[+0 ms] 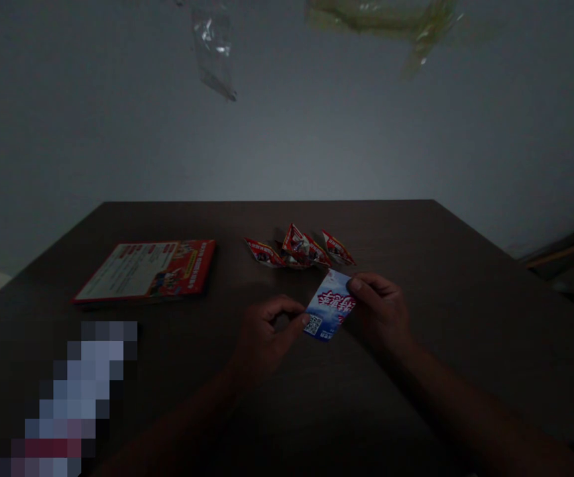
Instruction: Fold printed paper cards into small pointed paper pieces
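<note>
A blue and white printed card (331,306) with pink lettering and a QR code hangs tilted above the dark table (406,232). My left hand (270,334) pinches its lower left edge between thumb and fingers. On the card's upper right corner, my right hand (380,308) has a similar pinch grip. Just beyond the card lie several folded red packets (301,247) with pointed ends, bunched together. The fingers behind the card are partly hidden.
A flat red and white box (148,270) with printed text lies at the left of the table. A pixelated patch (83,391) covers the lower left. Behind the table rises a pale wall (287,132) with a clear plastic piece (213,53) and yellowish tape (381,20).
</note>
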The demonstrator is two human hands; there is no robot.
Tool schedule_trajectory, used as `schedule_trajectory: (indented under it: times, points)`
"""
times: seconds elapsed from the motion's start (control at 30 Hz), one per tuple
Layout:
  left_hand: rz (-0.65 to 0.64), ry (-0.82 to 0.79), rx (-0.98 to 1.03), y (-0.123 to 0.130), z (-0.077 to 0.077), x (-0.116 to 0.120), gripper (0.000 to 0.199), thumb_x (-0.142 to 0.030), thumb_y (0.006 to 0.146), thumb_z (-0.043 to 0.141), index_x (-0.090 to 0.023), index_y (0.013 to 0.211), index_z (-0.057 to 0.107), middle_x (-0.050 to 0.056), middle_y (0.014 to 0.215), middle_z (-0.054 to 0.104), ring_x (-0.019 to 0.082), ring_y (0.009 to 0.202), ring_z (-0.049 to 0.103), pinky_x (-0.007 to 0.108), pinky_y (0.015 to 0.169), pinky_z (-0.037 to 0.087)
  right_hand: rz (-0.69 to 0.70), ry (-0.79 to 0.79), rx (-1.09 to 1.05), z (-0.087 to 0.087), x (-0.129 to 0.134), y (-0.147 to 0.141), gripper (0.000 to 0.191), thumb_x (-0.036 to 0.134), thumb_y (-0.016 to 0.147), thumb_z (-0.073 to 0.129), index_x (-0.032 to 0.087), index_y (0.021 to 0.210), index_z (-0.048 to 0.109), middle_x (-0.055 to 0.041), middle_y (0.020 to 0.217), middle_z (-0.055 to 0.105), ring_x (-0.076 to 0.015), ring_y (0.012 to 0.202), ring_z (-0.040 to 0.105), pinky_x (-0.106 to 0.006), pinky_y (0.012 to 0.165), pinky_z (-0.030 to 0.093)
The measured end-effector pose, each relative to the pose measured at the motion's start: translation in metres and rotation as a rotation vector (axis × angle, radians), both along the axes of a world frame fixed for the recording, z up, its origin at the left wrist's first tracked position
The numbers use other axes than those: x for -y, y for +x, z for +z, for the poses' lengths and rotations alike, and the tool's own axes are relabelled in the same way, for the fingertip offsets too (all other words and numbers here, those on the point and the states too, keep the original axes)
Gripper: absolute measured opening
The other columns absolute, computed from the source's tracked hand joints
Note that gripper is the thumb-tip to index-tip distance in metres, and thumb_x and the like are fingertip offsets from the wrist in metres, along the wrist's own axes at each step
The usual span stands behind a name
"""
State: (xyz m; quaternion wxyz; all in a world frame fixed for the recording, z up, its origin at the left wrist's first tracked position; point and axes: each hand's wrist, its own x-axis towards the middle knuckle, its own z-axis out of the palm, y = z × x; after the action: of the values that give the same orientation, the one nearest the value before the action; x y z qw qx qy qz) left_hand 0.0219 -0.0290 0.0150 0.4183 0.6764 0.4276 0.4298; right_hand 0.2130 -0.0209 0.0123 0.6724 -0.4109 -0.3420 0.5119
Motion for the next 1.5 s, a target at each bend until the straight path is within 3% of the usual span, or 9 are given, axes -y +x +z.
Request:
schedule_trajectory:
  times: [0.17,0.4,0.6,0.87,1.13,1.33,1.5]
  points:
    - [0.003,0.025,-0.016,0.0,0.001,0.001,0.008,-0.023,0.077,0.063,-0.016,0.078,0.066,0.001,0.074,0.066,0.013,0.067,0.059,0.022,0.059,0.043,0.054,-0.029,-0.024,0.001,0.002,-0.003,0.024,0.025,0.056,0.082,0.019,0.077,0.07,0.0015,0.063,0.067,-0.0129,0.053,0.059,-0.026,0.052,0.048]
    - [0.008,0.05,-0.025,0.0,0.004,0.0,0.006,-0.022,0.077,0.063,-0.017,0.077,0.067,0.001,0.073,0.066,0.012,0.064,0.058,0.022,0.059,0.044,0.188,-0.008,0.044,-0.004,0.003,-0.005,0.021,0.021,0.058,0.081,0.018,0.074,0.067,0.0008,0.066,0.068,-0.0129,0.055,0.06,-0.027,0.054,0.051]
    - [-0.004,0.053,-0.015,0.0,0.003,0.0,0.008,-0.023,0.077,0.062,-0.016,0.077,0.067,0.001,0.073,0.066,0.012,0.065,0.059,0.022,0.058,0.043,0.155,-0.003,0.141,-0.003,0.002,-0.004,0.03,0.018,0.056,0.082,0.019,0.083,0.069,0.0011,0.069,0.069,-0.0132,0.057,0.061,-0.026,0.056,0.051]
    - [0.003,0.053,-0.021,0.0,0.005,0.001,0.007,-0.022,0.078,0.062,-0.016,0.077,0.066,0.001,0.073,0.066,0.012,0.066,0.06,0.022,0.061,0.044,0.032,-0.03,-0.083,0.006,-0.001,-0.003,0.027,0.016,0.052,0.082,0.019,0.075,0.067,0.0024,0.062,0.064,-0.0118,0.052,0.057,-0.025,0.05,0.047]
    - [-0.004,0.026,-0.016,-0.001,0.0,0.0,0.009,-0.025,0.078,0.062,-0.016,0.079,0.066,0.002,0.075,0.066,0.013,0.069,0.06,0.023,0.062,0.045,0.032,0.006,-0.096,0.008,-0.002,-0.003,0.025,0.014,0.054,0.081,0.02,0.071,0.064,0.0064,0.055,0.056,-0.0082,0.049,0.051,-0.022,0.05,0.042]
    - [-0.063,-0.005,0.023,0.0,-0.006,0.0,0.014,-0.027,0.077,0.063,-0.015,0.083,0.062,0.004,0.081,0.065,0.016,0.076,0.061,0.026,0.069,0.048,0.047,0.086,0.1,0.011,0.003,0.0,0.024,0.017,0.058,0.08,0.02,0.071,0.06,0.0033,0.064,0.062,-0.0105,0.054,0.055,-0.022,0.05,0.045]
    - [-0.096,0.089,-0.004,0.002,0.0,0.003,0.014,-0.027,0.076,0.063,-0.014,0.083,0.061,0.004,0.077,0.062,0.015,0.072,0.058,0.025,0.064,0.046,0.114,0.298,0.335,0.017,0.017,-0.006,0.026,0.01,0.061,0.076,0.023,0.077,0.061,-0.0005,0.072,0.068,-0.0196,0.078,0.065,-0.033,0.073,0.052]
